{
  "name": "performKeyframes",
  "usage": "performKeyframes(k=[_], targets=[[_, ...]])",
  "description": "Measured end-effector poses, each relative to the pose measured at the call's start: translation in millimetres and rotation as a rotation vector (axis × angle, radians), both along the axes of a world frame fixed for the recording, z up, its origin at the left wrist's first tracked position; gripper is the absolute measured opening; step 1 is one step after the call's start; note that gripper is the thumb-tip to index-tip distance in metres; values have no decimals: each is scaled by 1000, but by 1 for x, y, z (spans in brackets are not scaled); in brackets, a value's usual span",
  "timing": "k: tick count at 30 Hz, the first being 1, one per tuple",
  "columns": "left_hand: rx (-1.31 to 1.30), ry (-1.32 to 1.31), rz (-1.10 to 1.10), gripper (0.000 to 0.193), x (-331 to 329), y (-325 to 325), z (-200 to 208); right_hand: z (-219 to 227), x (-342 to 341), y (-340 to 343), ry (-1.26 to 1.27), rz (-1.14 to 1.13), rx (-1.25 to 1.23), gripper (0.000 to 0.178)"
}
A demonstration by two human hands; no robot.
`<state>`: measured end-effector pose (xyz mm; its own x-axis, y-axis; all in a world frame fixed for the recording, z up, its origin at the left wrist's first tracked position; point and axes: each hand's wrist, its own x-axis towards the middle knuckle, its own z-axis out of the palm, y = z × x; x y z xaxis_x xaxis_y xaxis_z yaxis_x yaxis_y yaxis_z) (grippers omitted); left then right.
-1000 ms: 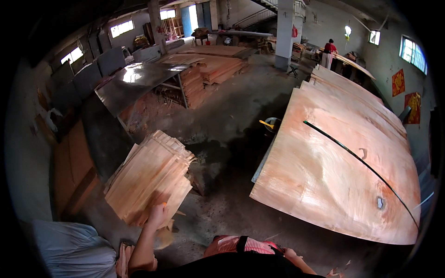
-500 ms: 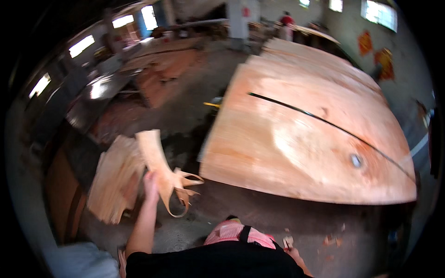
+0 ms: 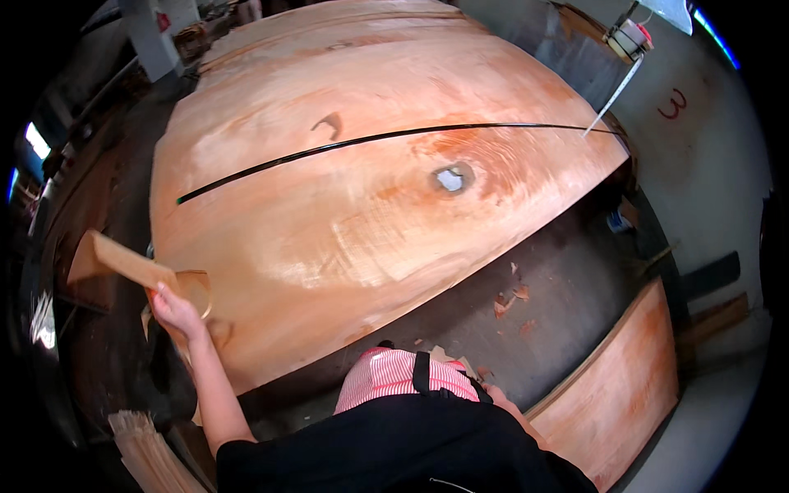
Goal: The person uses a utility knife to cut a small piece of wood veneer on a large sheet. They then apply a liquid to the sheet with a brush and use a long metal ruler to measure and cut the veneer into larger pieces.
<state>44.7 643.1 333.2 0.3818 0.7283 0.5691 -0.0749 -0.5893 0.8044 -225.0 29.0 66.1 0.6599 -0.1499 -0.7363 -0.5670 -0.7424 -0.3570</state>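
My left hand point(image 3: 174, 311) is closed round a strip of thin wood veneer point(image 3: 136, 261), held out beside the near left corner of a large stack of veneer sheets point(image 3: 353, 197). The strip's torn, curling end loops over the stack's edge. My right hand point(image 3: 500, 398) is low beside the pink striped apron point(image 3: 382, 378), partly hidden by my body. Its fingers look closed near a small pale piece, too unclear to name. A long thin black rod point(image 3: 345, 144) lies across the stack, beyond a knot hole point(image 3: 450, 178) showing a whitish patch.
A curved wood sheet point(image 3: 620, 390) stands at the near right, and layered veneer scraps point(image 3: 152, 452) sit at the near left. Wood chips point(image 3: 509, 302) lie on the dark floor. A lamp point(image 3: 629, 39) with a white strip hangs by the right wall.
My view has swung right, so the stack now fills the middle. My left hand still holds the veneer strip, now beside the stack's corner instead of near the layered scraps.
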Motion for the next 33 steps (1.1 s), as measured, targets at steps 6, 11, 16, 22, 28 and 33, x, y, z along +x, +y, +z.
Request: performKeyframes(k=[6,11,16,22,28,33], targets=[[200,110,-329,13,173,-143,-70,39,76,-57,-102,-403,36,21],[279,132,-452,9,255,-271,-109,4,135,-117,-278,-429,117,18],[412,287,-495,9,307,-408,-163,16,231,-205,-306,-102,-12,21],[627,473,-566,23,308,-539,-202,52,349,-308,-376,44,61,19],[192,767,-552,32,294,-590,-219,46,421,-357,-578,258,310,18],[648,870,-577,34,275,-578,-223,65,442,-328,-314,294,305,19]])
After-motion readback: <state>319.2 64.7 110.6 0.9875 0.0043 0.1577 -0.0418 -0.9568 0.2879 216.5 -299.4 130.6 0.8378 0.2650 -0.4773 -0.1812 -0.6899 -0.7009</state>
